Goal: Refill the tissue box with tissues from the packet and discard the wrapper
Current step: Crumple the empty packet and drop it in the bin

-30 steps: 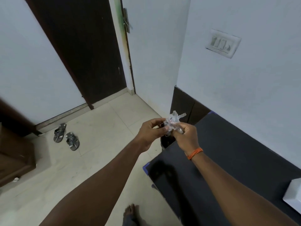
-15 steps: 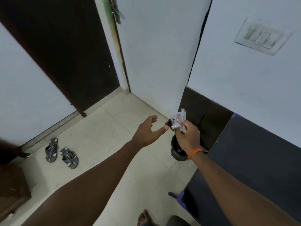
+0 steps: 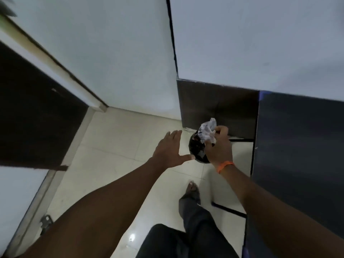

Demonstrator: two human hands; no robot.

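From the head camera, a dark table (image 3: 297,146) is standing right of a small black bin (image 3: 195,149), with a white wall (image 3: 242,43) behind and a dark door (image 3: 33,118) far to the bin's left. A bare foot (image 3: 192,189) is stepping on pale glossy tiles (image 3: 111,146) near the bin. The right hand (image 3: 218,148), wearing an orange wristband (image 3: 225,165), is pinching a crumpled, shiny wrapper (image 3: 207,133) directly over the bin's round mouth. The bin's contents are too dark to tell. The left hand (image 3: 170,149) is hovering just left of the bin, fingers spread wide and empty.
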